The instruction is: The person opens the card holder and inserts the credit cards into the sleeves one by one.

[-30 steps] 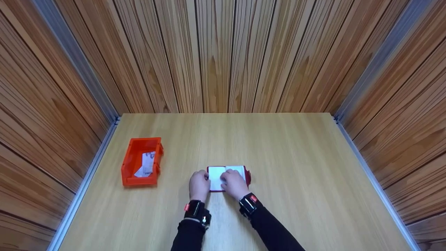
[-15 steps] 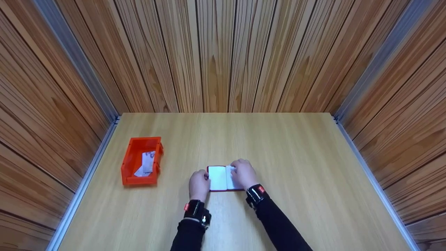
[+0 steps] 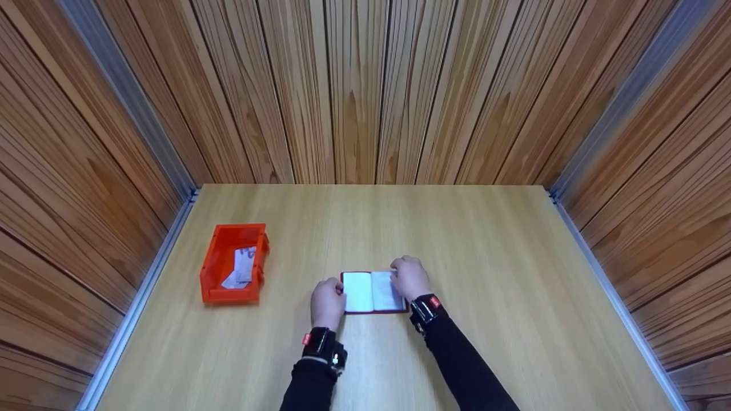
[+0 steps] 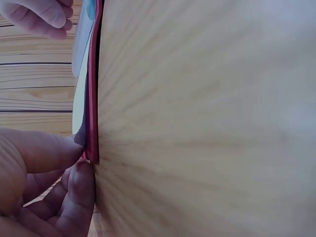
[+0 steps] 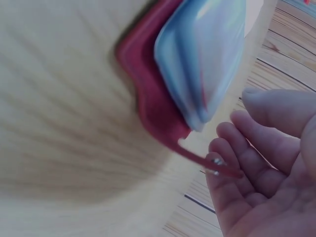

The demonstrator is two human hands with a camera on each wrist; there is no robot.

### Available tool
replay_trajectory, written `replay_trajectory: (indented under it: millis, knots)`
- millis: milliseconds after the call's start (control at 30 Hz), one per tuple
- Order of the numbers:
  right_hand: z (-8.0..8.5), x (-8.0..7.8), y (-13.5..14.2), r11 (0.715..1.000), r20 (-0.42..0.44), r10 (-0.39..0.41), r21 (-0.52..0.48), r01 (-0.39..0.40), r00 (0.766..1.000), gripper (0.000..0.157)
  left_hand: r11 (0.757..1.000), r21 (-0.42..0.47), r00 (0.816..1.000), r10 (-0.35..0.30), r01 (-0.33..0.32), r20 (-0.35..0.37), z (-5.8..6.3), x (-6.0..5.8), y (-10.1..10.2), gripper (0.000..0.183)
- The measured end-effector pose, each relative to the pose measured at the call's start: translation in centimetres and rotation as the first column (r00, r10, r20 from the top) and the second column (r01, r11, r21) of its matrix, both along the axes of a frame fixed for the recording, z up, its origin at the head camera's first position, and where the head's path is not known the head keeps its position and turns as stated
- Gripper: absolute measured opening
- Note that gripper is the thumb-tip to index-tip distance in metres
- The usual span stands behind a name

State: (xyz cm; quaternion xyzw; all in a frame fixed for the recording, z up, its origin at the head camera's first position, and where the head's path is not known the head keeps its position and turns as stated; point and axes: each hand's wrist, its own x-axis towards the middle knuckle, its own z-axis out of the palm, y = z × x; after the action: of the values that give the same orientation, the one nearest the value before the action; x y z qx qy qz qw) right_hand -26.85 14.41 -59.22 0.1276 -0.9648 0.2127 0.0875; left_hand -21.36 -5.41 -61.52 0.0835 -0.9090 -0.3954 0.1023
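An open red card holder (image 3: 358,292) with clear and whitish plastic sleeves lies on the table in the head view. My left hand (image 3: 327,302) pinches its left edge; in the left wrist view, thumb and fingers meet at a corner of the red cover (image 4: 92,108). My right hand (image 3: 411,278) is at the right edge of the holder. In the right wrist view, its fingers are relaxed and apart from the bluish, glossy sleeves (image 5: 207,54). A red snap tab (image 5: 217,168) sticks out from the cover in front of these fingers; whether they touch it is unclear.
An orange bin (image 3: 231,294) stands at the left of the wooden table (image 3: 485,257), with a few whitish cards (image 3: 244,264) inside. Wood-panelled walls (image 3: 354,91) with metal edging surround the table at the back and sides.
My right hand has moved right and slightly away from me, across the sleeves to the holder's right edge, uncovering the right-hand sleeve. The left hand has stayed on the left edge.
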Motion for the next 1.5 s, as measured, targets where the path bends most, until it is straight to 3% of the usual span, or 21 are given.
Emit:
replay_trajectory:
  millis: [467, 800, 1500]
  knots:
    - [-0.2, 0.1, 0.4, 0.999, 0.028, -0.025, 0.035, 0.024, 0.999, 0.015, 1.000, -0.007, 1.000, 0.007, -0.007, -0.024, -0.1, 0.0, -0.1, 0.012]
    - [-0.8, 0.7, 0.4, 0.998, -0.031, -0.003, 0.063, 0.005, 1.000, 0.012, 1.000, 0.011, 0.998, 0.000, 0.000, -0.057, -0.3, 0.0, -0.1, 0.014]
    - [-1.7, 1.8, 0.2, 0.994, -0.135, 0.026, 0.112, -0.011, 0.991, 0.011, 1.000, 0.008, 0.999, -0.005, 0.006, -0.042, -0.3, 0.0, -0.2, 0.014]
